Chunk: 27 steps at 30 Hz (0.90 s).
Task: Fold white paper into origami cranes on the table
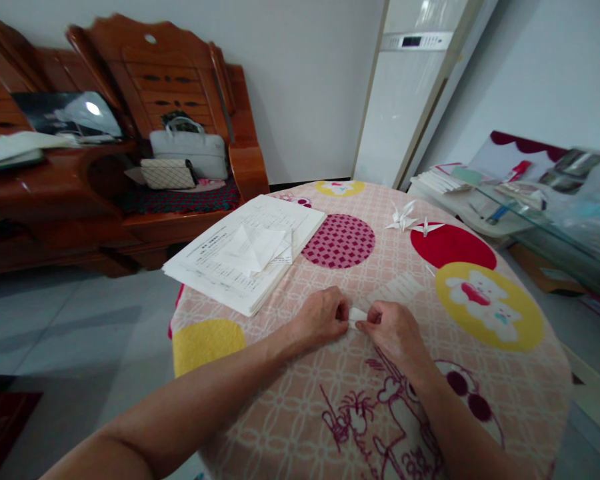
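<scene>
Both of my hands rest on a round table covered with a pink patterned cloth (505, 393). My left hand (320, 319) and my right hand (393, 328) pinch a small folded piece of white paper (357, 315) between their fingertips, pressed down on the cloth. Most of the paper is hidden by my fingers. Just beyond my right hand a flat white sheet (397, 288) lies on the cloth.
A stack of printed sheets (220, 267) with folded white papers (255, 248) on top lies at the table's left. Two folded paper cranes (411, 220) sit at the far side. A wooden bench with bags (187, 152) stands at left, a glass table (530, 207) at right.
</scene>
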Each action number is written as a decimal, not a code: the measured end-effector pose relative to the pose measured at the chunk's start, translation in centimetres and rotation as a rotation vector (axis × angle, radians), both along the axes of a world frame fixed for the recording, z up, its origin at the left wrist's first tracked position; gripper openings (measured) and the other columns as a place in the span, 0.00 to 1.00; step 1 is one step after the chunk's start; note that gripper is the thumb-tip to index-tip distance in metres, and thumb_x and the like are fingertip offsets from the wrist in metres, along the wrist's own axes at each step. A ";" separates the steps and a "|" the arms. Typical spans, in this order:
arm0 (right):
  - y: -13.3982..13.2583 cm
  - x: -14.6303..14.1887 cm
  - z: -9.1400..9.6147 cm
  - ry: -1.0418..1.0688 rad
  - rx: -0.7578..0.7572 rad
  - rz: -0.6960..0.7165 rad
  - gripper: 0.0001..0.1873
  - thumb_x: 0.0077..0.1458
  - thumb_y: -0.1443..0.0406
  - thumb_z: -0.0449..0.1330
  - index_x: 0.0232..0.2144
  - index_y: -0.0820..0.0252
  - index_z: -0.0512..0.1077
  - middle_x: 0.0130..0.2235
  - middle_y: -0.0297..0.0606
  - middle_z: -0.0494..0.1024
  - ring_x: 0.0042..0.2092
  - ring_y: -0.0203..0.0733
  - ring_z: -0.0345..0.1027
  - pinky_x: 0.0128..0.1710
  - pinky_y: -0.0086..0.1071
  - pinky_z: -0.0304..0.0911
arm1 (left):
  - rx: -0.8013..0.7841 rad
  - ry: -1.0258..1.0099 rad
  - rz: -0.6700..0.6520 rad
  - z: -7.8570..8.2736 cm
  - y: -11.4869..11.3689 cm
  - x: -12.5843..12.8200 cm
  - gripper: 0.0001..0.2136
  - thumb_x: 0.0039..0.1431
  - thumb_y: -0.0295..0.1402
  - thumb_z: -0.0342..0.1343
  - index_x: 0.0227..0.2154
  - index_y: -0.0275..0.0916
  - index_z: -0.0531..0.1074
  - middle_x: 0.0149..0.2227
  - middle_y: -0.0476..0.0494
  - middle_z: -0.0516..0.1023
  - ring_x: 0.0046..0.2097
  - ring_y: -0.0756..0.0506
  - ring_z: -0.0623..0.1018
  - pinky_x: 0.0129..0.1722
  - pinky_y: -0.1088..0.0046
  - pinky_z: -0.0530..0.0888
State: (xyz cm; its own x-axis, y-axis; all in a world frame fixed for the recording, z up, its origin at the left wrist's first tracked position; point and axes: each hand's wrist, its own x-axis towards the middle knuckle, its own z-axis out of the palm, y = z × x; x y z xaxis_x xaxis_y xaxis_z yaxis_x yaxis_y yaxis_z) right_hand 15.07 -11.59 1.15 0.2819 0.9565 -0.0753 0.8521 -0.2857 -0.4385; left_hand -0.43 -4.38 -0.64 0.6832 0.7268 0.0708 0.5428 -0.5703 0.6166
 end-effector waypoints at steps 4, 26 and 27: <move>0.0 0.0 0.0 -0.006 -0.005 -0.004 0.08 0.46 0.63 0.65 0.20 0.59 0.72 0.23 0.36 0.75 0.27 0.39 0.66 0.27 0.30 0.50 | -0.056 -0.032 -0.030 0.0 0.4 -0.3 0.04 0.41 0.24 0.54 0.24 0.36 0.71 0.29 0.48 0.72 0.31 0.50 0.71 0.30 0.76 0.65; -0.6 0.4 -0.3 -0.098 0.052 0.114 0.08 0.49 0.62 0.64 0.22 0.58 0.72 0.23 0.36 0.76 0.27 0.39 0.66 0.26 0.30 0.48 | -0.130 0.068 -0.102 1.0 2.0 0.8 0.07 0.53 0.35 0.58 0.30 0.37 0.76 0.26 0.50 0.76 0.28 0.51 0.71 0.28 0.77 0.61; -0.6 0.3 -0.2 -0.129 0.047 0.111 0.08 0.49 0.62 0.64 0.23 0.58 0.72 0.24 0.37 0.76 0.27 0.39 0.66 0.26 0.30 0.48 | -0.134 0.077 -0.105 1.0 2.1 0.8 0.07 0.53 0.35 0.58 0.29 0.37 0.76 0.25 0.50 0.75 0.28 0.51 0.70 0.27 0.77 0.61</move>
